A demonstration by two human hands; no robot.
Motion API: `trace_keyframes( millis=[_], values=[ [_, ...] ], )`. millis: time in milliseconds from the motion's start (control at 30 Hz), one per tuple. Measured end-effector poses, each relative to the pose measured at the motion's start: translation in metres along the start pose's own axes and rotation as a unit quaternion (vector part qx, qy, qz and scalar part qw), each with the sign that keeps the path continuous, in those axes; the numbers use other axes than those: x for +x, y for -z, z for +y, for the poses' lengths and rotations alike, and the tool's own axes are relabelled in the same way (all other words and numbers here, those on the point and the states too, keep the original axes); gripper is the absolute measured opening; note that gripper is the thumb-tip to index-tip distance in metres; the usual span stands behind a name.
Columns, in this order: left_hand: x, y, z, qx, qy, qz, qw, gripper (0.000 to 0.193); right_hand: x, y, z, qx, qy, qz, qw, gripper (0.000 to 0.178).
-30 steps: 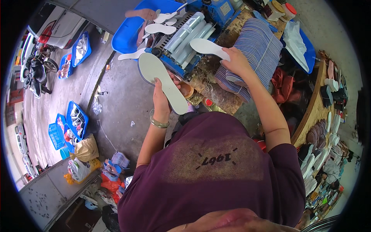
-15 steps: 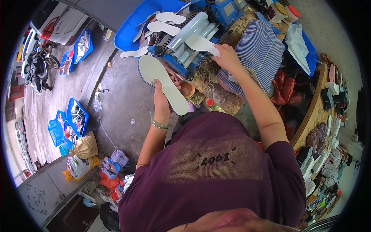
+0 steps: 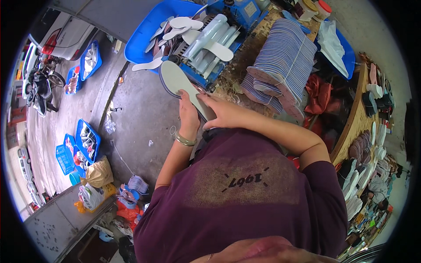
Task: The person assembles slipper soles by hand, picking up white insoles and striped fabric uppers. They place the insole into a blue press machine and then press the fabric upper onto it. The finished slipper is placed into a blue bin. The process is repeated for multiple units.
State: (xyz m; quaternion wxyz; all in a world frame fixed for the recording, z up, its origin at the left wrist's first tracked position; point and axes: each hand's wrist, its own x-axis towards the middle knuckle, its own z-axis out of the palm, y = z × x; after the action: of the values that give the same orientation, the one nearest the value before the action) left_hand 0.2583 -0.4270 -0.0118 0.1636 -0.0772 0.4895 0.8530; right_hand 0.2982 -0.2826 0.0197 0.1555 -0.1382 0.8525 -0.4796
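A white, foot-shaped insole (image 3: 175, 78) tops a thin stack with dark edges, tilted in front of my body. My left hand (image 3: 188, 115) is closed round its left side, thumb on top near the middle. My right hand (image 3: 223, 111) grips the near end, fingers and thumb spanning its two edges. Beyond the hands stands a blue machine (image 3: 193, 70) with pale, shiny rollers (image 3: 204, 38). Another white insole (image 3: 220, 51) lies across those rollers. Several loose insoles (image 3: 186, 23) are heaped at the machine's far left side, and one (image 3: 147, 65) juts out by its corner.
A large blue tub (image 3: 132, 49) stands behind the machine. To the right, a tied bundle of striped insoles (image 3: 285, 52) rests on a worn wooden board (image 3: 239, 72). Blue baskets (image 3: 90, 149) and a motorcycle (image 3: 41, 90) are on the left. A wooden-edged shelf (image 3: 353, 111) stands right.
My right hand has let go of the insole at the rollers and come back toward my body, onto the near end of the insoles in my left hand. One insole now lies across the rollers.
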Motion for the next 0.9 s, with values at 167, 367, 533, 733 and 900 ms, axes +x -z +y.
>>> trace_keyframes(
  millis=[167,367,533,733,900],
  values=[
    [0.0,0.001,-0.006,0.082,-0.028,0.005,0.996,0.045,-0.005,0.003,0.006,-0.015,-0.007,-0.034,0.999,0.088],
    [-0.001,0.015,-0.001,0.169,-0.021,-0.028,0.985,0.046,-0.015,0.04,0.016,0.0,0.024,-0.037,0.999,0.084],
    [0.008,0.03,0.007,0.099,-0.021,0.004,0.995,0.042,-0.011,0.115,0.08,-0.16,-0.043,0.118,0.979,0.071],
    [-0.003,0.034,0.01,0.019,0.03,-0.006,0.999,0.041,0.003,0.18,0.128,-0.349,-0.232,0.122,0.9,0.056],
    [-0.01,0.034,0.006,0.004,0.056,-0.016,0.998,0.041,0.041,0.179,0.146,-0.402,-0.279,0.094,0.867,0.053]
  ],
)
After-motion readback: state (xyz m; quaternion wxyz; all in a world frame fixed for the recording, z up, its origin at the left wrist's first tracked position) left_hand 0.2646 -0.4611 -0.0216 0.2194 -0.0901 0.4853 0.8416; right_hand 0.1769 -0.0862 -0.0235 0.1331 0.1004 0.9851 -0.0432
